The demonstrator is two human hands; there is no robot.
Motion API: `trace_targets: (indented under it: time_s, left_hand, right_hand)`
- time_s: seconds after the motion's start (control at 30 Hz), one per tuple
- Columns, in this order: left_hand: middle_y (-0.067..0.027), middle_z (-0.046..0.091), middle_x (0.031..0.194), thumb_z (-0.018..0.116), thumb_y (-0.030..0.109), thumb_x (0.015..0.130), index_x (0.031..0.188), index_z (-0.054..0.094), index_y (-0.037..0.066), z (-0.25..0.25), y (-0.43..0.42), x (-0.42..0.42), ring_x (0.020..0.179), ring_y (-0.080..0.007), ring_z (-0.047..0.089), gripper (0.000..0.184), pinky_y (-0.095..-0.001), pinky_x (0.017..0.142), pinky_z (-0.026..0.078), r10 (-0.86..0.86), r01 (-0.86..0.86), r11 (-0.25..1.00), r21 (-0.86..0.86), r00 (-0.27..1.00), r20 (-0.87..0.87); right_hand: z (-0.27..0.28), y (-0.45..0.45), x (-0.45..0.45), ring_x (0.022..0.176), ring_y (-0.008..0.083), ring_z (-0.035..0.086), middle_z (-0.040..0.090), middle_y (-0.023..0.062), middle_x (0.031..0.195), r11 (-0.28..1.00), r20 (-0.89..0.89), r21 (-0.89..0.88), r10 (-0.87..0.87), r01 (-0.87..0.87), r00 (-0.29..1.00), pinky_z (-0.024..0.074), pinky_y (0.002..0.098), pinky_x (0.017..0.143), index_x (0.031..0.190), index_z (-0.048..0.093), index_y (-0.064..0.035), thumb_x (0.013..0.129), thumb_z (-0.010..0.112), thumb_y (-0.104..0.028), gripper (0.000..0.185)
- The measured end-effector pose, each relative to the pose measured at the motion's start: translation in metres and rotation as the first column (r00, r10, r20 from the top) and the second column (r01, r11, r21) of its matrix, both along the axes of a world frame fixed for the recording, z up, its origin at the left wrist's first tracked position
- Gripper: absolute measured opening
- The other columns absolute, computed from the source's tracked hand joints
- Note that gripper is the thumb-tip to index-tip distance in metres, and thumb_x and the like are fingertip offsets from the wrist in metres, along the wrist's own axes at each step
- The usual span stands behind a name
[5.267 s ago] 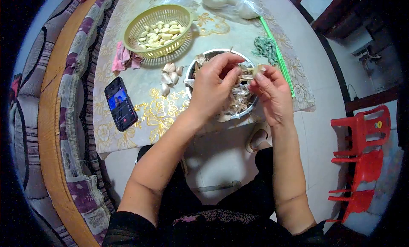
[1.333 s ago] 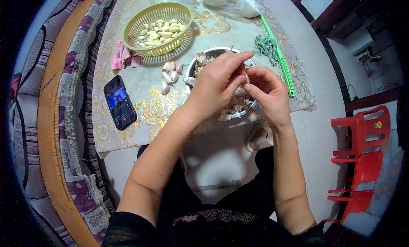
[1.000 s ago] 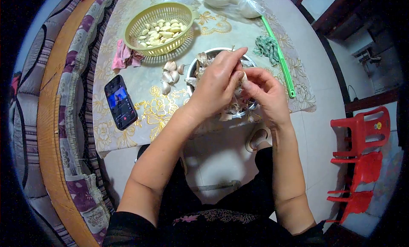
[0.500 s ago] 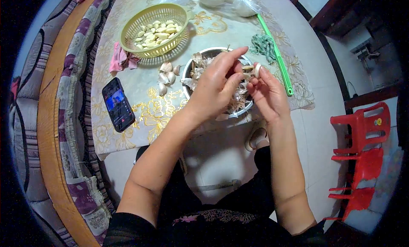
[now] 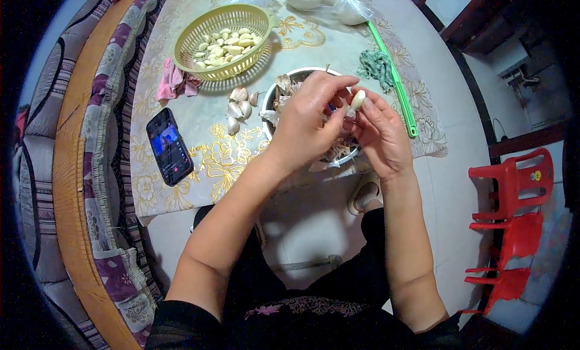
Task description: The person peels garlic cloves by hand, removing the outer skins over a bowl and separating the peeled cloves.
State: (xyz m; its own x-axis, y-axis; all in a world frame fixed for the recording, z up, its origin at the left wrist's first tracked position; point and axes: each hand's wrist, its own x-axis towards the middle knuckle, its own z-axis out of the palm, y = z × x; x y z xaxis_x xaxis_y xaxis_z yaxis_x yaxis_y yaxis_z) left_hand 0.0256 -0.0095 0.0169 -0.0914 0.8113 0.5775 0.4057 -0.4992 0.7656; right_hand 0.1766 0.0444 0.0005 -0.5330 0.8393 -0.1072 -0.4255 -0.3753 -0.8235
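My right hand (image 5: 386, 135) pinches a pale garlic clove (image 5: 358, 100) between thumb and fingers, its smooth upper part bare. Closed at the fingertips, my left hand (image 5: 311, 114) grips a bit of whitish garlic skin (image 5: 350, 112) at the clove's lower end. Both hands are over a metal-rimmed bowl (image 5: 266, 122) full of dry garlic peelings (image 5: 283, 83), and they cover much of it. Several unpeeled garlic cloves (image 5: 240, 110) lie on the table left of the bowl. Beyond them, a yellow-green plastic basket (image 5: 187, 31) holds many peeled cloves (image 5: 231, 48).
A phone (image 5: 168, 146) with a lit screen lies at left, near a pink cloth (image 5: 171, 81). On the right are a green mesh bundle (image 5: 376, 69) and a long green plastic stick (image 5: 396, 84). A clear plastic bag (image 5: 329, 3) sits at the back; red chairs (image 5: 513, 184) stand right.
My left fingertips have come to the clove and now grip its skin. The right hand has turned the clove, showing more of its bare surface. The view has shifted slightly.
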Motion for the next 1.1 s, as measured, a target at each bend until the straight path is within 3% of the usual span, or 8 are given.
trace_targets:
  time_s: [0.13, 0.43, 0.63, 0.73, 0.83, 0.93, 1.03, 1.1]
  left_hand:
    - [-0.0125, 0.054, 0.092, 0.060, -0.003, 0.075, 0.114, 0.052, 0.002, -0.005, 0.003, 0.003, 0.081, -0.0250, 0.059, 0.040, -0.0332, 0.067, 0.049, 0.032, -0.019, 0.996, 0.092, 0.990, -0.139]
    - [-0.0094, 0.053, 0.084, 0.057, -0.003, 0.081, 0.110, 0.056, 0.001, -0.006, 0.000, 0.004, 0.072, -0.0185, 0.055, 0.029, -0.0285, 0.065, 0.046, 0.042, -0.034, 0.997, -0.075, 0.993, 0.112]
    - [-0.0076, 0.054, 0.085, 0.055, 0.000, 0.084, 0.109, 0.057, 0.000, -0.006, 0.000, 0.003, 0.072, -0.0141, 0.054, 0.025, -0.0263, 0.065, 0.046, 0.068, -0.049, 0.992, -0.114, 0.982, 0.175]
    - [-0.0001, 0.058, 0.088, 0.055, 0.006, 0.088, 0.109, 0.060, 0.002, -0.005, -0.001, 0.000, 0.077, -0.0063, 0.053, 0.022, -0.0217, 0.070, 0.045, 0.111, -0.076, 0.984, -0.162, 0.969, 0.222]
    - [-0.0022, 0.060, 0.092, 0.056, 0.006, 0.087, 0.105, 0.062, 0.002, -0.004, -0.002, -0.004, 0.080, -0.0075, 0.054, 0.019, -0.0226, 0.072, 0.046, 0.102, -0.032, 0.963, -0.268, 0.962, 0.254]
    - [-0.0046, 0.061, 0.095, 0.058, 0.006, 0.086, 0.102, 0.064, 0.003, -0.011, 0.002, -0.002, 0.081, -0.0100, 0.057, 0.017, -0.0240, 0.072, 0.048, 0.166, -0.141, 0.978, -0.152, 0.972, 0.165]
    - [-0.0091, 0.058, 0.091, 0.057, -0.002, 0.082, 0.097, 0.063, 0.001, -0.011, 0.004, -0.002, 0.073, -0.0133, 0.059, 0.017, -0.0251, 0.065, 0.049, 0.195, -0.195, 0.981, -0.018, 0.978, 0.077]
    - [-0.0086, 0.058, 0.091, 0.057, -0.002, 0.081, 0.097, 0.063, 0.001, -0.008, 0.003, -0.001, 0.073, -0.0141, 0.058, 0.017, -0.0250, 0.064, 0.049, 0.159, -0.151, 0.987, -0.062, 0.976, 0.147]
  right_hand:
    - [-0.003, 0.001, 0.001, 0.087, 0.0122, 0.061, 0.063, 0.0049, 0.100, 1.000, -0.030, 0.010, 0.000, 0.000, 1.000, 0.0513, 0.0255, 0.073, 0.113, 0.055, -0.0044, 0.089, 0.061, -0.018, 0.029]
    - [0.008, -0.004, -0.002, 0.065, 0.0073, 0.054, 0.061, 0.0007, 0.084, 0.998, 0.058, 0.057, 0.010, -0.013, 0.998, 0.0464, 0.0202, 0.059, 0.104, 0.059, -0.0034, 0.088, 0.063, -0.018, 0.022]
    - [-0.007, 0.003, -0.001, 0.061, 0.0075, 0.055, 0.061, 0.0011, 0.077, 0.985, 0.058, 0.104, -0.145, 0.138, 0.988, 0.0458, 0.0191, 0.056, 0.098, 0.059, -0.0037, 0.089, 0.061, -0.019, 0.018]
    - [-0.004, 0.002, 0.000, 0.061, 0.0083, 0.057, 0.063, 0.0034, 0.078, 0.983, 0.073, 0.066, -0.173, 0.169, 0.982, 0.0467, 0.0197, 0.056, 0.096, 0.059, -0.0040, 0.090, 0.060, -0.019, 0.016]
    - [0.006, -0.004, -0.003, 0.062, 0.0097, 0.059, 0.064, 0.0052, 0.080, 0.988, 0.095, 0.040, -0.154, 0.151, 0.983, 0.0485, 0.0208, 0.056, 0.096, 0.058, -0.0036, 0.091, 0.058, -0.020, 0.017]
    - [0.005, -0.006, -0.007, 0.065, 0.0091, 0.060, 0.064, 0.0058, 0.082, 0.986, 0.126, 0.087, -0.151, 0.141, 0.980, 0.0495, 0.0209, 0.057, 0.097, 0.058, -0.0030, 0.090, 0.060, -0.017, 0.016]
    - [0.002, -0.007, -0.008, 0.068, 0.0077, 0.059, 0.064, 0.0057, 0.085, 0.928, 0.273, 0.350, -0.235, 0.131, 0.933, 0.0500, 0.0209, 0.058, 0.100, 0.059, -0.0027, 0.088, 0.062, -0.013, 0.016]
    - [-0.001, -0.007, -0.008, 0.070, 0.0060, 0.057, 0.063, 0.0034, 0.087, 0.898, 0.274, 0.425, -0.249, 0.115, 0.929, 0.0485, 0.0207, 0.061, 0.102, 0.061, -0.0027, 0.085, 0.064, -0.007, 0.018]
